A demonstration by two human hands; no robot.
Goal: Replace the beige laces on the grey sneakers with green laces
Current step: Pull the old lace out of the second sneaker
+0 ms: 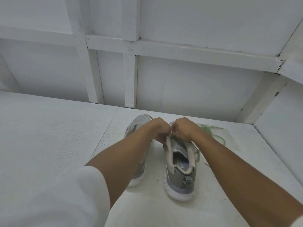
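Now: both hands at the lacing of the right sneaker

We see two grey sneakers standing upright on the white surface [49, 136], side by side, heels toward the camera. The left hand [159, 128] and the right hand [184, 128] meet over the front of the right sneaker [180, 177], just ahead of its open collar. The fingers of both are curled tight, knuckles nearly touching, and pinch the beige lace [197, 154] where a small pale bit shows between them. The exact grip under the fingers is hidden from us. A loose run of that lace hangs down the sneaker's right side.

The left sneaker [141, 119] is largely covered by the left forearm; its toe and part of its sole show. The green laces [213, 133] lie in a loose tangle on the surface beyond the right wrist, apart from both sneakers. A white sleeve [57, 194] covers the left upper arm. A white panelled wall [196, 79] rises behind.
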